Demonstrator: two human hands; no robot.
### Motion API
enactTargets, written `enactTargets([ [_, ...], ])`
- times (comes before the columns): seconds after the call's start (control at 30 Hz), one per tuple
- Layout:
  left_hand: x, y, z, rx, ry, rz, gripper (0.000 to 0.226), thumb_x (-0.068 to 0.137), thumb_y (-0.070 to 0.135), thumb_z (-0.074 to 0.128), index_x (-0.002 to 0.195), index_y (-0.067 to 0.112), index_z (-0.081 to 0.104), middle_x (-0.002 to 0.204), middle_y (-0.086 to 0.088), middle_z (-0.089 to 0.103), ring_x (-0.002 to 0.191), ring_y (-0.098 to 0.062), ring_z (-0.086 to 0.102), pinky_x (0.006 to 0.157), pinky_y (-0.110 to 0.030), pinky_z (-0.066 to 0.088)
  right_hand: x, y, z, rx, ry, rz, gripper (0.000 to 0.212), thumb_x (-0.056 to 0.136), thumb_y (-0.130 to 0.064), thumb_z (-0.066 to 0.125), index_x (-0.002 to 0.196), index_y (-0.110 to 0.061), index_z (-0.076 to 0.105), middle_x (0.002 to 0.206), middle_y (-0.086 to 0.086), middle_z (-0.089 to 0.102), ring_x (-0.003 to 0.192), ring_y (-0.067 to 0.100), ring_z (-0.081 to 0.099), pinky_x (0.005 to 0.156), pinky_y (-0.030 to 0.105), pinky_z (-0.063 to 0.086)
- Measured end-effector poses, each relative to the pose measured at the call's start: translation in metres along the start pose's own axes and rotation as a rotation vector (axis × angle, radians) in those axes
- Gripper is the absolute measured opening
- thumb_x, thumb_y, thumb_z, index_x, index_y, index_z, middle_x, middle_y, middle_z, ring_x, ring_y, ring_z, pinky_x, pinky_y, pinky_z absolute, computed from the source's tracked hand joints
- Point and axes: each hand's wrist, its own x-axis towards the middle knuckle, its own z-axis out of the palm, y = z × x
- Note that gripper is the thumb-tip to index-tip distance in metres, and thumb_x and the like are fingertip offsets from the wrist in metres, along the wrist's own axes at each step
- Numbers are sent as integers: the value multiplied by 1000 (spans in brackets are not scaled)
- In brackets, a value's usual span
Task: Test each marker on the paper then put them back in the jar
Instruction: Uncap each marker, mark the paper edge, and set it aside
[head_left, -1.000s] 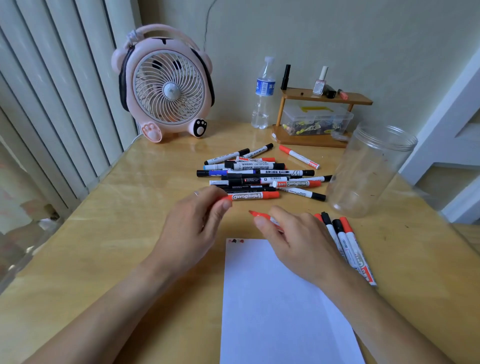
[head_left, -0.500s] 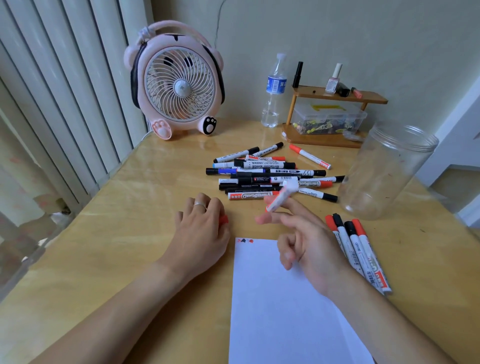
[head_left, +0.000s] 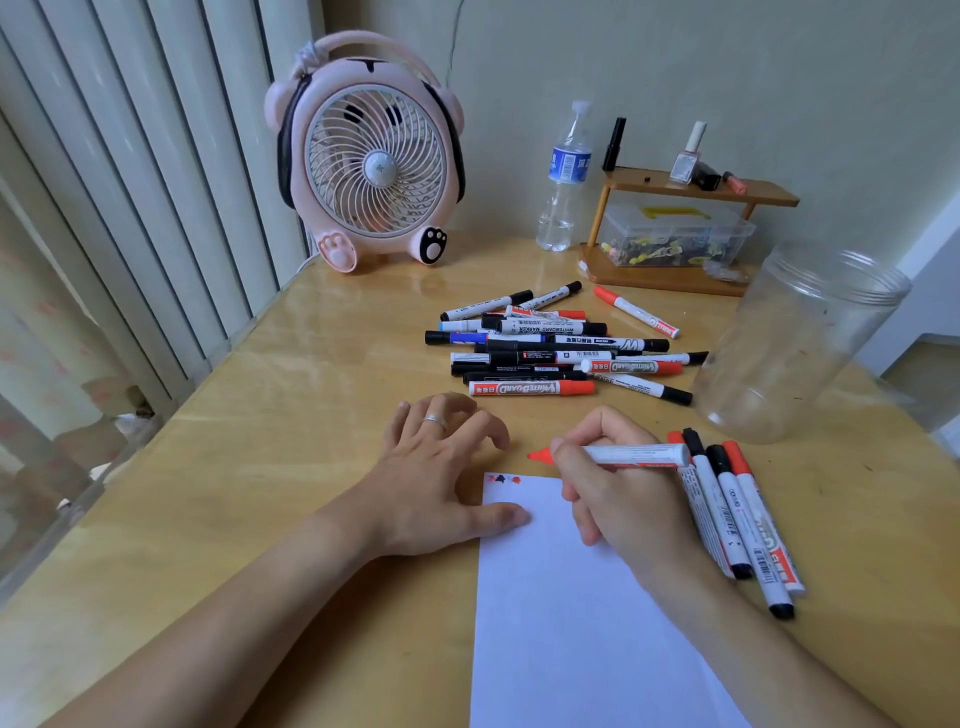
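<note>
Red-tipped and uncapped, the marker (head_left: 631, 455) is now lying level in the right hand (head_left: 621, 506), whose grip is curling round its white barrel; half a second ago it was tilting upward. The left hand (head_left: 434, 486) is spreading its grip wide now, thumb resting on the paper (head_left: 571, 623) edge, where earlier it was bunched. The clear plastic jar (head_left: 795, 343) is standing empty on the glossy wooden worktop (head_left: 260, 467). Four tested markers (head_left: 737, 519) are lying beside the paper; the untested pile (head_left: 556, 348) is sitting beyond.

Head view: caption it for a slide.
Right hand poises uncapped red marker above paper; left hand steadies it.
</note>
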Motion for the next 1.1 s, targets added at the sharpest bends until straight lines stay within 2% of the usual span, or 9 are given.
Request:
enactTargets([
  [0.1,1,1,1,-52,14,5,63,64,87,50,115,50,43,141,13,27,141,-6,15,123,-52,7,0,0,0,-51,50,44,21,92,-11,63,76,-8,50,55,12,55,35,24,46,42,24,29],
  [0.23,1,2,1,-84,24,16,58,64,84,54,112,50,49,144,12,28,141,-6,14,122,-53,7,-1,-3,0,-48,13,83,18,90,-6,60,75,-4,49,52,14,54,35,25,49,42,27,33],
  [0.53,0,4,-1,-103,22,40,50,69,78,61,111,51,55,144,13,26,138,2,10,122,-53,7,1,-3,3,-99,-15,97,16,89,-7,61,76,-5,52,55,14,56,37,27,52,40,25,33],
  [0.7,-1,6,-3,-126,10,68,40,78,66,74,110,50,57,145,13,25,142,-3,10,123,-53,7,1,-5,3,-112,-23,102,15,89,-8,61,78,-4,52,57,15,57,38,27,52,40,25,32],
  [0.9,-1,7,-4,-125,1,57,42,73,71,67,109,50,57,143,13,27,142,-5,12,122,-54,9,3,-4,3,-118,-24,116,16,91,-8,62,79,-4,52,58,16,58,38,28,53,41,23,32],
  [1.1,-1,8,-5,-118,-3,51,40,77,67,73,110,49,57,145,12,26,140,-2,12,123,-53,8,2,-5,3,-112,-10,116,14,88,-6,61,77,-5,52,58,16,57,38,28,52,41,24,32],
])
